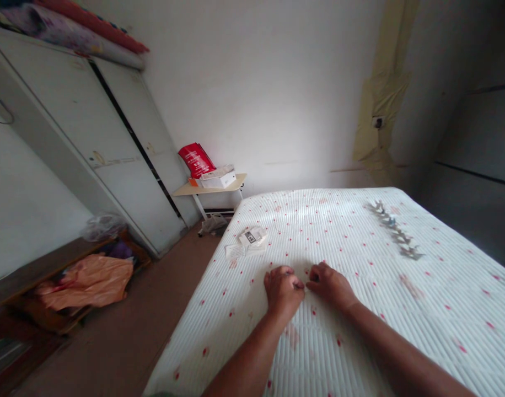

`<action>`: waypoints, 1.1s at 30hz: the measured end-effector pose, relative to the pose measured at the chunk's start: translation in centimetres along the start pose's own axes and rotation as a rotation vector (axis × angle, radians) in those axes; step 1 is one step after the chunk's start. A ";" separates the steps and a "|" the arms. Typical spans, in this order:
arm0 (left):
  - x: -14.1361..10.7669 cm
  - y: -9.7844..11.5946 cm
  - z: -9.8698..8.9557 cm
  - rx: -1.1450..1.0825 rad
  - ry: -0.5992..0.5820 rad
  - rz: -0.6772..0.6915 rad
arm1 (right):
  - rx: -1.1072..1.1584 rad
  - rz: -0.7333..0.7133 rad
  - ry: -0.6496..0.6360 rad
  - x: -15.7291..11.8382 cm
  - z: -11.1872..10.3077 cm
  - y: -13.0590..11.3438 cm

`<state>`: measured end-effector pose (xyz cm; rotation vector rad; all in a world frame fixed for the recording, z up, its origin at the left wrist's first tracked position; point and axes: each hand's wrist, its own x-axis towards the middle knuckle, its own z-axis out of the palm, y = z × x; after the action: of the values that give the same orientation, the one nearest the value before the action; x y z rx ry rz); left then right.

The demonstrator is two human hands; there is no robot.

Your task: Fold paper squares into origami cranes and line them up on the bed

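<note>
My left hand (283, 291) and my right hand (330, 285) are close together, low over the bed (339, 231) with its white ribbed, red-dotted cover. The fingers of both are curled in, tips facing each other with a narrow gap between. Whatever they may pinch is hidden or too small to name. Beyond my left hand lie some printed paper pieces (252, 237), partly overlapping. Farther off to the right, a row of several small folded paper figures (401, 237), pointed like cranes, stretches across the cover.
Behind the bed's far left corner stands a small table (186, 190) bearing a red bag (195, 160) and a white box (219, 180). A cabinet (124, 127) lines the left wall. An orange plastic bag (91, 280) rests on a low wooden unit. A socket (377, 122) is on the wall.
</note>
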<state>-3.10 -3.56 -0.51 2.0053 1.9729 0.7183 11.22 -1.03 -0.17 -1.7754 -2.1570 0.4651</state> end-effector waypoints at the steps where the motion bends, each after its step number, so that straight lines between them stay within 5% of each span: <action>1: 0.0 0.0 0.0 -0.005 -0.006 -0.004 | 0.005 0.002 -0.007 0.0 0.0 0.0; 22: -0.4 -0.3 0.0 -0.005 -0.042 0.047 | 0.147 -0.102 0.008 0.3 0.4 1.8; 33: -0.4 -0.1 0.0 -0.004 -0.045 0.021 | 0.114 -0.033 0.013 -0.2 0.4 0.8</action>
<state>-3.18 -3.92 -0.66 2.0249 1.9265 0.6756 11.79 -1.10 -0.92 -1.6752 -2.1032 0.5560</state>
